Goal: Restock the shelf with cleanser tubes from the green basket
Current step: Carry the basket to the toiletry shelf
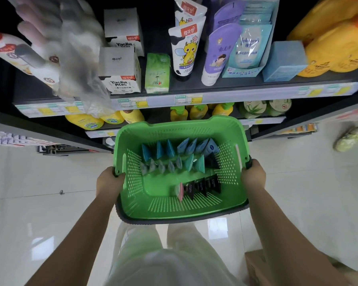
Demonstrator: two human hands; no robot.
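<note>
Two bare hands carry everything here, but the dark shelving unit (194, 93) fills most of what I can see, its upper tier crowded with white boxes, a cow-patterned white tube (183, 50), a purple tube (217, 56) and yellow bottles (329, 48). Below it lies the pale glossy tile floor (39, 203). In front of the shelves the perforated green plastic basket (181, 205) is held level, just clear of the lower tier. The left hand (110, 179) is clenched around the basket's left rim and the right hand (253, 176) is wrapped around its right rim, at the dark handle. Inside the basket the cleanser tubes (180, 155) stand in rows: blue and teal ones toward the far wall, grey ones mid-floor, black ones nearer the person. None is in either hand.
</note>
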